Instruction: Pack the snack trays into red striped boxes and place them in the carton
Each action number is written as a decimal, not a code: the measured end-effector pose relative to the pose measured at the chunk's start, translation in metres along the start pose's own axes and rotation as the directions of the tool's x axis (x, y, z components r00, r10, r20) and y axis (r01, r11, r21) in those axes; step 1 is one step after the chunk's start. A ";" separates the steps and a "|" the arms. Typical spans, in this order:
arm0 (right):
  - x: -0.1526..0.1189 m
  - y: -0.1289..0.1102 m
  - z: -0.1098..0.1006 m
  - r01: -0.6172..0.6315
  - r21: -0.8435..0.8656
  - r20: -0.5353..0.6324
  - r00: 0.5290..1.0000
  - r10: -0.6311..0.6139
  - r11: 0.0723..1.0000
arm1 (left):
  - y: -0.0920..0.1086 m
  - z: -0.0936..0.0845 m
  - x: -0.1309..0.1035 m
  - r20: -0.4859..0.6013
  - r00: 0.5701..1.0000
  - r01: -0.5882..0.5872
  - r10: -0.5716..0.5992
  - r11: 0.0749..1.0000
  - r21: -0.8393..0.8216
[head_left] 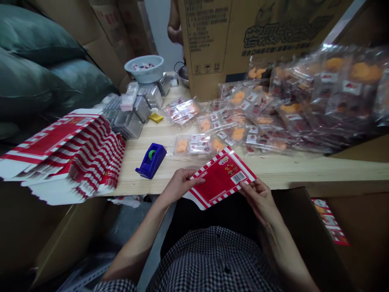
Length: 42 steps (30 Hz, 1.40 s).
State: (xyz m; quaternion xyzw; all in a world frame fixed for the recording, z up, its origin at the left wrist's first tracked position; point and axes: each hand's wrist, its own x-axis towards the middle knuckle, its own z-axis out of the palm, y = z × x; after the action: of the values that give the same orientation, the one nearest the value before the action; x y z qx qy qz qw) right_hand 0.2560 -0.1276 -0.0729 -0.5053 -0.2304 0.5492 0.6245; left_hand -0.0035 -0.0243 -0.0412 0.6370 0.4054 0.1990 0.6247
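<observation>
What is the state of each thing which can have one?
Red carton: held, slanted
Left hand: closed on carton
Right hand: closed on carton
Carton stack: piled, overlapping
Tape dispenser: upright, untouched
Clear packets: filled, heaped
Basin: partly filled
Large box: upright
Sacks: bulging
Clear cases: stacked

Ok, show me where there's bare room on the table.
Bare wood shows on the table between the tape dispenser and the stacked cartons, and between the dispenser and the yellow packet. Another strip runs along the front edge, right of the red carton. It's crowded back right, with plastic bags, and back left, with clear boxes.
</observation>
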 end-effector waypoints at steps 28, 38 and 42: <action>0.021 0.035 -0.005 0.633 -0.758 0.602 0.772 -0.203 0.158 | -0.051 0.035 -0.012 0.017 0.823 -0.309 0.568 0.422 0.853; 0.031 0.061 -0.015 0.674 -0.738 0.656 0.707 -0.267 -0.030 | 0.018 -0.103 0.064 -0.166 0.980 0.126 0.109 0.303 0.945; 0.031 0.070 -0.026 0.679 -0.734 0.640 0.696 -0.327 0.007 | 0.001 -0.100 0.061 -0.322 0.939 0.292 0.123 0.215 0.932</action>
State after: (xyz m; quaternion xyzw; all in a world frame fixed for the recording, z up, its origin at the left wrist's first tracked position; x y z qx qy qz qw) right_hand 0.2549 -0.1173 -0.1530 -0.5652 -0.7657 0.0895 0.2938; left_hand -0.0430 0.0862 -0.0420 0.8195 0.5719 -0.0300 0.0219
